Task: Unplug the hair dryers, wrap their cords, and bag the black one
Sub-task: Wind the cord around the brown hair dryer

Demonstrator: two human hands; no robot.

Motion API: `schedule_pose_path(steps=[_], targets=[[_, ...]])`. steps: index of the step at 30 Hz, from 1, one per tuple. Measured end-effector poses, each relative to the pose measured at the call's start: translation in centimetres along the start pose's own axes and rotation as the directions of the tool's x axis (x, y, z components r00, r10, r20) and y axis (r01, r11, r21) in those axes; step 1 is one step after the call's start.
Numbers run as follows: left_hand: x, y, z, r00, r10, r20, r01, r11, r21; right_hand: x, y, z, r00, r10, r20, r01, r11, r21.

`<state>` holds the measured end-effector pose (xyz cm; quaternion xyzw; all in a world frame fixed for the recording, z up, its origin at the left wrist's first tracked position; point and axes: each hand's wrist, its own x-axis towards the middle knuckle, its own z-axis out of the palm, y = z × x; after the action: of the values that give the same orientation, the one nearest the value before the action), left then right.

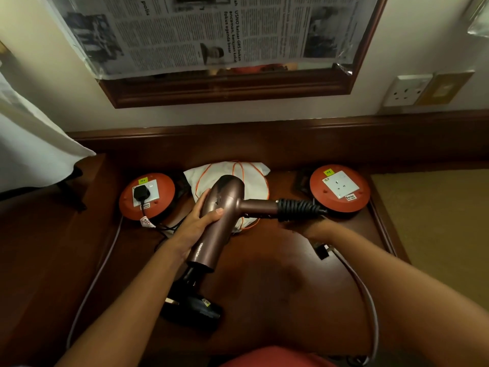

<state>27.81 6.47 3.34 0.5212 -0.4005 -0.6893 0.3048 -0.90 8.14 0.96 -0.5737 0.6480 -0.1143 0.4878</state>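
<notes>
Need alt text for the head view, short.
A left hand grips a bronze hair dryer while the right hand winds its black cord round the handle. A black hair dryer lies below, plugged into the left orange socket reel.

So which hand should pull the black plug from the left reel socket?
Left, probably. The left hand grips the bronze dryer close to that plug; the right hand, blurred, is at the cord coils opposite.
</notes>
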Motion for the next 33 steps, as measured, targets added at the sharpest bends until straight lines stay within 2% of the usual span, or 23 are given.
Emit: schedule_pose_path(steps=[2,5,9,13,16,20,25,28,33], targets=[[-0.3,0.1,-0.2,0.999,-0.022,0.027,0.022,0.999,-0.025,0.2,-0.9,-1.0,0.997,-0.056,0.056,0.057,0.998,-0.016],[-0.2,-0.1,-0.6,0.999,-0.016,0.039,0.016,1.0,0.006,0.9,-1.7,-2.2,0.988,-0.062,0.145,0.089,0.977,-0.194],[-0.1,0.0,-1.1,0.997,-0.012,0.078,-0.004,0.982,0.19,0.8,-1.7,-3.6,0.964,-0.098,0.247,0.17,0.94,-0.295],[0.1,-0.6,-0.6,0.991,-0.006,0.135,-0.039,0.944,0.327,0.7,-2.1,-3.9,0.94,-0.038,0.339,0.189,0.886,-0.424],[0.3,-1.7,0.6,0.986,0.039,0.163,-0.103,0.907,0.409,0.8,-1.9,-3.0,0.954,0.005,0.299,0.163,0.83,-0.533],[1.0,-4.4,2.1,0.98,0.157,0.119,-0.195,0.856,0.479,0.8,-0.5,-0.8,0.992,0.0,0.125,0.084,0.74,-0.667],[1.6,-8.3,3.8,0.972,0.218,0.082,-0.231,0.857,0.46,0.5,2.4,2.3,0.998,0.033,-0.045,-0.054,0.753,-0.656],[1.9,-10.4,4.6,0.978,0.201,0.051,-0.202,0.872,0.445,-0.1,4.1,4.1,0.998,0.047,-0.045,-0.065,0.753,-0.655],[2.7,-13.5,4.7,0.987,0.162,-0.006,-0.141,0.878,0.458,-0.1,6.5,6.3,0.999,0.021,-0.029,-0.036,0.685,-0.728]])
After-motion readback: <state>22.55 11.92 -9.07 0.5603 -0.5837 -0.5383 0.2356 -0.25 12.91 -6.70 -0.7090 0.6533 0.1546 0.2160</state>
